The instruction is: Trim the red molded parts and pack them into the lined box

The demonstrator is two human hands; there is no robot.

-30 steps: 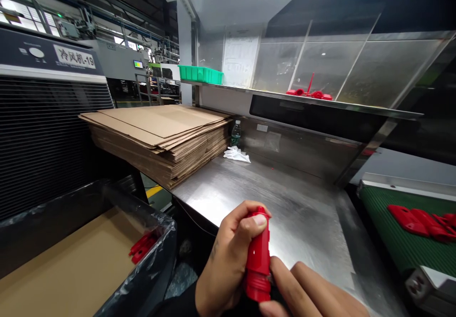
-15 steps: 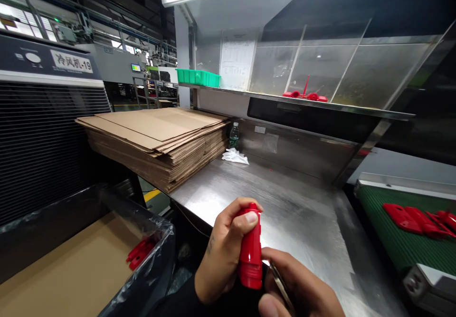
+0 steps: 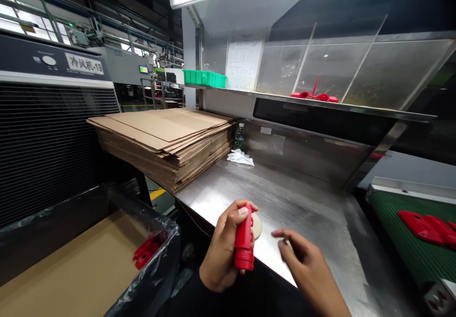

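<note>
Red part: a moulded plastic piece (image 3: 244, 237) was held upright above the front edge of the steel bench (image 3: 306, 207), near its left corner.
Left hand: the left hand (image 3: 224, 250) was clamped round the part, thumb pressed at its top.
Right hand: the right hand (image 3: 308, 272) was held apart from the part, just beside it, fingers loosely curled; a thin metal tool (image 3: 285, 235) appeared to be pinched at the fingertips, too small to be identified.
Step in hand: trimming or checking of the part was judged to be under way, tool drawn clear of the plastic.
Next move: a steady grip by the left hand and a careful return of the tool tip to the part's edge were judged to be called for.
Lined box: more red pieces (image 3: 146, 253) were seen at the right edge of the bagged carton (image 3: 81, 269), beside the bench.
Conveyor: further red parts (image 3: 423, 226) were seen on the green belt (image 3: 402, 241).
Back left corner: flat cardboard (image 3: 167, 139) was stacked there.
</note>
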